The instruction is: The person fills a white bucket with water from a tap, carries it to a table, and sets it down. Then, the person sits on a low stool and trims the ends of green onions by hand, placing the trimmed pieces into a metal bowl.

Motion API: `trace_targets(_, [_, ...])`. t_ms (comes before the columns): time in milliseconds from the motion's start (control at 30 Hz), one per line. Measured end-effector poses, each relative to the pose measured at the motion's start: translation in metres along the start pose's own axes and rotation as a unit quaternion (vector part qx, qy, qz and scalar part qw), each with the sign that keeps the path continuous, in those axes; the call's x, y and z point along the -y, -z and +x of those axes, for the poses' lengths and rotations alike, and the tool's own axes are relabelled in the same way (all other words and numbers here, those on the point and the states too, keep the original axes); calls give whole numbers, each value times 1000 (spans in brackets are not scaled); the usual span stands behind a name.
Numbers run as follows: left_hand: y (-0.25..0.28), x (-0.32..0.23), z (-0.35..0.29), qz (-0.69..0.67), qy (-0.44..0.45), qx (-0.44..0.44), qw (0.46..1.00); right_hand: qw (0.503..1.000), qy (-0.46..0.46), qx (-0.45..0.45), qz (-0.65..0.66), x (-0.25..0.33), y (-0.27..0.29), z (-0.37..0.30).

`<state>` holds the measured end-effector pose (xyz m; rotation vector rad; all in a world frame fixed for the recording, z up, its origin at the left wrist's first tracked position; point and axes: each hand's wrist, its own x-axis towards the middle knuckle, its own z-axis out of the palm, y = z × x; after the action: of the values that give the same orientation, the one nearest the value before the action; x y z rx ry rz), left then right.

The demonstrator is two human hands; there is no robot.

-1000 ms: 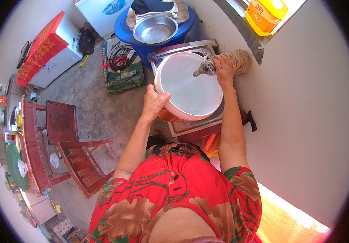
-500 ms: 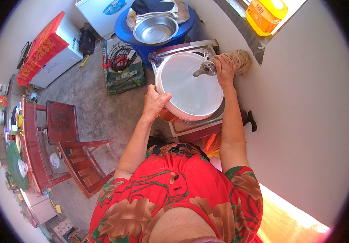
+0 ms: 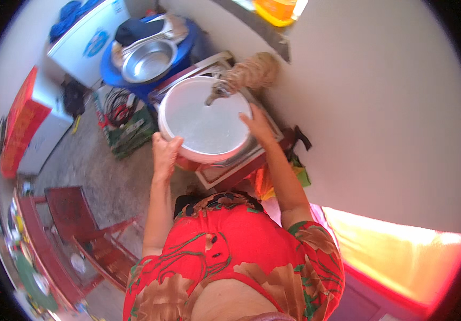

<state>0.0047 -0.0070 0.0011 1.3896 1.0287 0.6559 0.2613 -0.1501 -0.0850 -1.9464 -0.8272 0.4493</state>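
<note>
A white round bucket (image 3: 203, 157) with cloudy-looking water in it stands in a sink with a dark red edge (image 3: 230, 174). On the near left, my left hand (image 3: 165, 154) grips the bucket rim with the thumb over the top. My right hand (image 3: 259, 127) is at the rim's right side, its fingers curled over the edge. Above the bucket a metal tap (image 3: 218, 92) juts out from the wall, its pipe wrapped in tan cloth (image 3: 257, 70). No stream from the spout can be made out.
Behind the sink, a blue tub (image 3: 114, 80) carries a metal basin (image 3: 149, 60) and a dark cap (image 3: 135, 32). A green bag (image 3: 134, 140) with black cable lies on the floor. Wooden chairs (image 3: 73, 211) stand at the left; a white wall (image 3: 369, 117) bounds the right.
My right hand has left the tap and come down onto the bucket rim. My left hand still holds the rim. The whole view has turned, shifting the sink and bucket leftward.
</note>
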Motion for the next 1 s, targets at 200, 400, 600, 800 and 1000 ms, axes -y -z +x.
trace_targets(200, [8,23,16,4,-15,8,1000,988,-138,-26,65,6,-22,-7])
trace_targets(400, [1,6,8,-5,23,25,999,983,-137,-44,115,5,-25,-9])
trace_targets(600, [-7,2,9,32,-7,13,999,976,-123,-65,169,-37,-29,-6])
trace_targets(800, [5,8,8,59,-3,-33,998,969,-96,-32,223,5,-27,-19])
trace_targets(1000, [2,3,9,64,8,-8,998,969,-116,-48,215,0,-23,-17])
